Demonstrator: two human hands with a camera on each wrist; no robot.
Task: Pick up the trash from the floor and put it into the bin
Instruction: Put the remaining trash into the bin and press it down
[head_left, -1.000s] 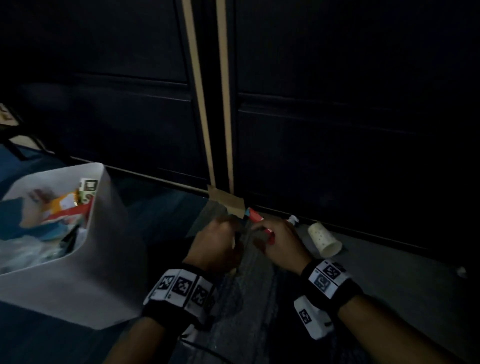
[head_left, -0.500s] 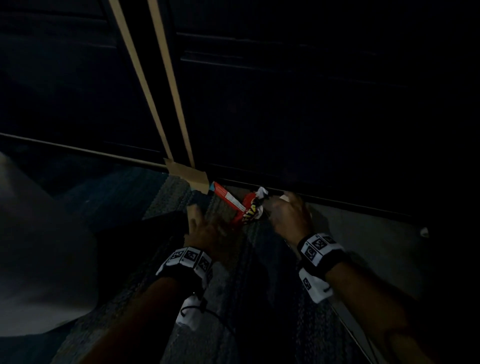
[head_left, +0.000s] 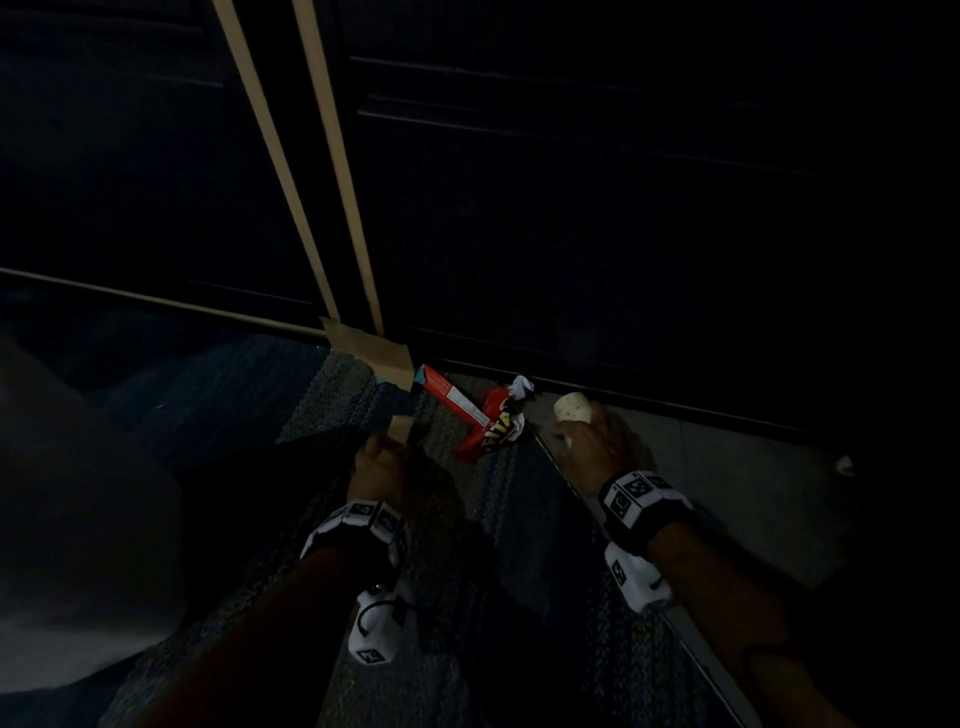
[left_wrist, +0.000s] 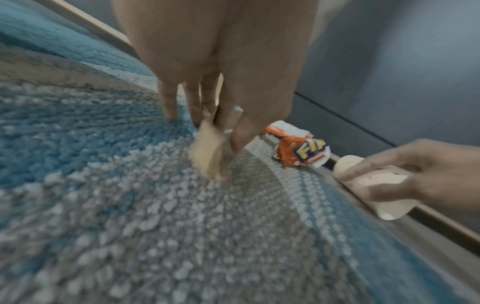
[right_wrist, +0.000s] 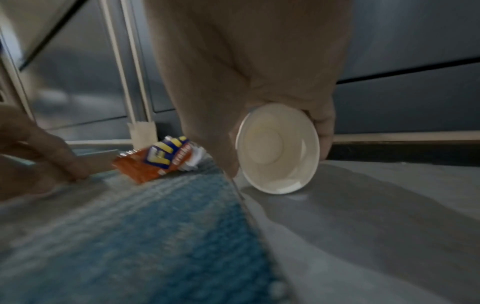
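My right hand (head_left: 589, 441) grips a white paper cup (head_left: 571, 408) lying on its side on the bare floor by the dark wall; the right wrist view shows the cup's open mouth (right_wrist: 278, 148) with fingers curled round it. My left hand (head_left: 382, 457) pinches a small tan piece of cardboard (head_left: 401, 430) low over the carpet, and in the left wrist view the cardboard piece (left_wrist: 206, 148) hangs from the fingertips (left_wrist: 239, 135). Between the hands lies a crumpled orange snack wrapper (head_left: 491, 423) next to a red and white carton (head_left: 449, 400).
The white bin (head_left: 78, 519) stands at the far left, only its side showing. A blue-grey carpet (head_left: 322, 395) ends at a metal strip (right_wrist: 241, 197), with bare grey floor (head_left: 737, 483) to the right. A small white scrap (head_left: 844, 464) lies far right. Dark cabinet doors rise behind.
My view swung right, away from the bin. The right hand moved right off the wrapper and closed round the cup. The left hand now pinches the cardboard piece.
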